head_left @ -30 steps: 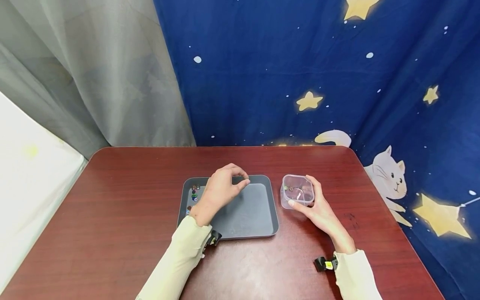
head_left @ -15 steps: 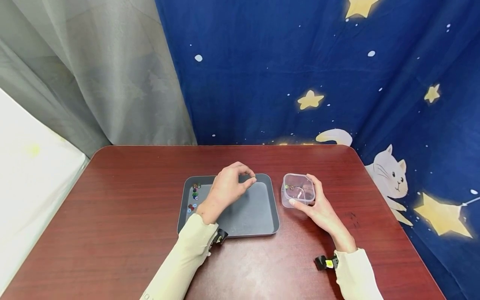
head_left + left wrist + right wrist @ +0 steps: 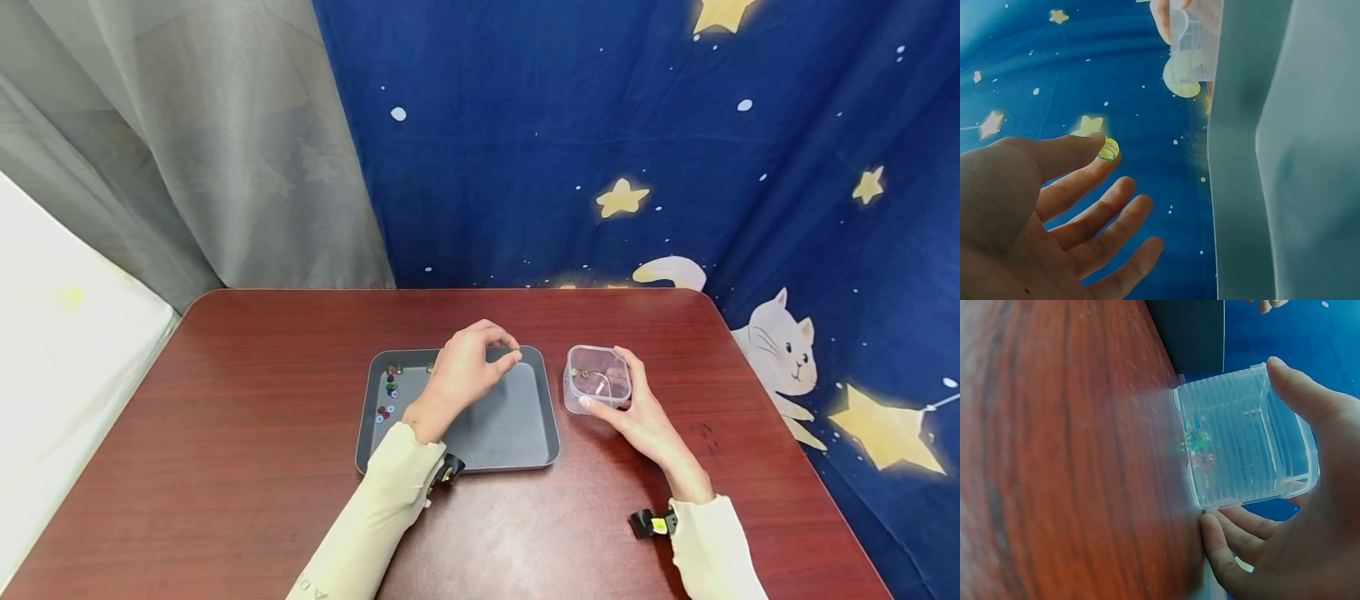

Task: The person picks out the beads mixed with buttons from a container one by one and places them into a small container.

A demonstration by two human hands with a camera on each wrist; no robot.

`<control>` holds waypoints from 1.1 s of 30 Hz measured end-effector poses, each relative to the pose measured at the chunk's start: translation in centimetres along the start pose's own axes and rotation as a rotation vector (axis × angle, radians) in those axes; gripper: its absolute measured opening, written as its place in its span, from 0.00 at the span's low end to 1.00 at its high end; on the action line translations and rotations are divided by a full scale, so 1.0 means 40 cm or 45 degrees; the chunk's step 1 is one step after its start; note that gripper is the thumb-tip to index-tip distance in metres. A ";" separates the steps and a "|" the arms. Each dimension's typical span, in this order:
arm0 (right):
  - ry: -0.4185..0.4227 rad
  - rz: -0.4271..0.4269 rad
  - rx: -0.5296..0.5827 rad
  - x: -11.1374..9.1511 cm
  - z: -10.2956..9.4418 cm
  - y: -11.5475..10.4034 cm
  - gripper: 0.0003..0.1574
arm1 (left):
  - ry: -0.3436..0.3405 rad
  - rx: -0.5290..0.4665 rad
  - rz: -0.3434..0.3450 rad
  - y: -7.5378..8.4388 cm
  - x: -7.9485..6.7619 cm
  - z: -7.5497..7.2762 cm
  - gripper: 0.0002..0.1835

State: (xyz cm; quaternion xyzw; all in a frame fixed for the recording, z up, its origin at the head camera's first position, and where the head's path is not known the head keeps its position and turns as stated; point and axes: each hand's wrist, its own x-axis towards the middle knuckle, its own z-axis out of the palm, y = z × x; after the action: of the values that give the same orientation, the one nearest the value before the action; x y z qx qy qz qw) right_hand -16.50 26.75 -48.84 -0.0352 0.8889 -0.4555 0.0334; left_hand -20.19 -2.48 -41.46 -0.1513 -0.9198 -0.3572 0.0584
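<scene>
My left hand (image 3: 467, 367) is over the grey tray (image 3: 517, 429), near its far right part. Between its thumb and index fingertip it pinches a small clear yellow marble (image 3: 1109, 149); the other fingers are spread. My right hand (image 3: 641, 417) grips a clear plastic box (image 3: 1235, 444) from its right side, thumb at the near rim and fingers around the far side. The box stands on the table just right of the tray, its top uncovered. A green marble (image 3: 1197, 439) and a reddish one (image 3: 1204, 460) show through its wall, low in the box.
Several small coloured marbles (image 3: 392, 388) lie along the tray's left side, and a greenish one (image 3: 431, 367) near its far edge. The reddish-brown table (image 3: 225, 433) reaches back to a blue star-patterned curtain (image 3: 487, 150) and a grey one (image 3: 180, 167).
My left hand has moved to the right across the tray toward the box, still pinching the marble, uncovering more of the marbles at left. My right hand holds the box in place.
</scene>
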 end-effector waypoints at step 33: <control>-0.017 -0.020 0.063 0.000 -0.004 -0.007 0.63 | -0.043 -0.061 0.034 0.029 0.011 0.050 0.04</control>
State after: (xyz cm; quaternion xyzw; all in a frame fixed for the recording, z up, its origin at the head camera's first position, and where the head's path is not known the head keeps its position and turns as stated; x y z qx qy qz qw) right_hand -16.51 26.70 -48.51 -0.0444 0.8769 -0.4773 0.0367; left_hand -20.23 -0.22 -42.11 -0.1709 -0.9097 -0.3758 0.0441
